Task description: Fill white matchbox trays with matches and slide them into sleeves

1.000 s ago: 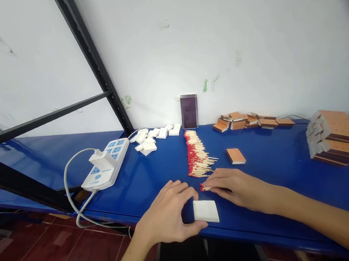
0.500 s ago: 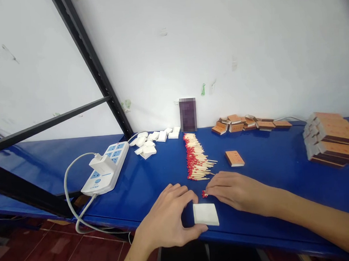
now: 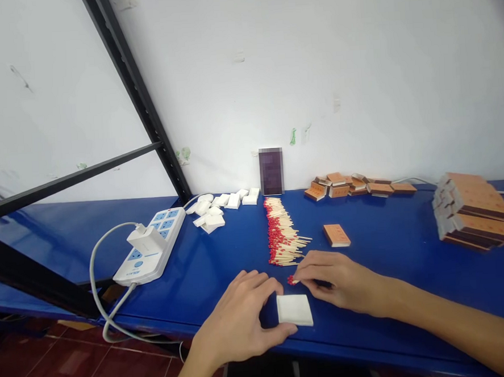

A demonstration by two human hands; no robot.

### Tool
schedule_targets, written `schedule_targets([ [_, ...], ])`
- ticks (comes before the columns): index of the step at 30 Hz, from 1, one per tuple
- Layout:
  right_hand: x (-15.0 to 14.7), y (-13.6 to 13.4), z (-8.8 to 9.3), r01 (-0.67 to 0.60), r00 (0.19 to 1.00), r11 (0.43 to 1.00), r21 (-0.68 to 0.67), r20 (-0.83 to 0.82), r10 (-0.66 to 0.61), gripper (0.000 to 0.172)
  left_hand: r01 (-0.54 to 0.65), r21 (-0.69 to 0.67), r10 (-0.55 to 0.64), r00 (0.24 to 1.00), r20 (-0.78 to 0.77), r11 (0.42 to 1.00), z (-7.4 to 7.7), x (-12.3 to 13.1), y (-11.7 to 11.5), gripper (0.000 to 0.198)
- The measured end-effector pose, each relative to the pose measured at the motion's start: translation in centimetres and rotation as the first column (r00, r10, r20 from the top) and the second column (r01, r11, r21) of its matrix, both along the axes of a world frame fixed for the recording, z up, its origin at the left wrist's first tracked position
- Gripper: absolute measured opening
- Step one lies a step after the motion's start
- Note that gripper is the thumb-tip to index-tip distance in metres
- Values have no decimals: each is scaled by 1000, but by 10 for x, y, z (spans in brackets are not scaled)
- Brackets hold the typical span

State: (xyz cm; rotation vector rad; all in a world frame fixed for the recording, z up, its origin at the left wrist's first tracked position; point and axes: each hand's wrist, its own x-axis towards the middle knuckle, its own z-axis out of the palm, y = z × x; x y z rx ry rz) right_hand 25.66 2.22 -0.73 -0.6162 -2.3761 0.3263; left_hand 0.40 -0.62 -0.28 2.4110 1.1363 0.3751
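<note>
A small white matchbox tray lies on the blue table near its front edge. My left hand grips it at the left end, thumb on the near edge and index finger on the far edge. Just beyond the tray, my right hand pinches a small bunch of matches, their red heads pointing left. Behind them spreads a long pile of loose matches, red heads mostly to the left. One orange matchbox lies flat to the right of the pile.
Several white trays lie at the back left, beside a power strip with a plugged-in charger. Orange matchbox sleeves sit along the wall. Stacked matchboxes stand far right. A black shelf post rises at left.
My right hand has shifted slightly with its matches, and its fingers are bent more. The left hand keeps its grip on the tray. The whole view has moved a little.
</note>
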Motion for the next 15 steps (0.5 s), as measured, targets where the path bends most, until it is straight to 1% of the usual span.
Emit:
schedule_targets([
  [3, -4, -7, 8, 11, 994, 1000, -21, -108, -13, 19, 0, 9, 0, 1000, -3, 1000, 1, 0, 0, 38],
  [6, -10, -18, 12, -42, 988, 994, -104, -152, 26, 17, 2, 25, -2, 1000, -5, 1000, 1, 1, -2, 37],
  [10, -17, -28, 7, -97, 990, 982, -161, -112, 80, 17, -9, 59, 9, 1000, -4, 998, 1, 4, -2, 35],
  [15, -17, -27, -1, -107, 993, 982, -153, -66, 98, 18, -14, 90, 15, 1000, -4, 996, 0, 5, -2, 35],
])
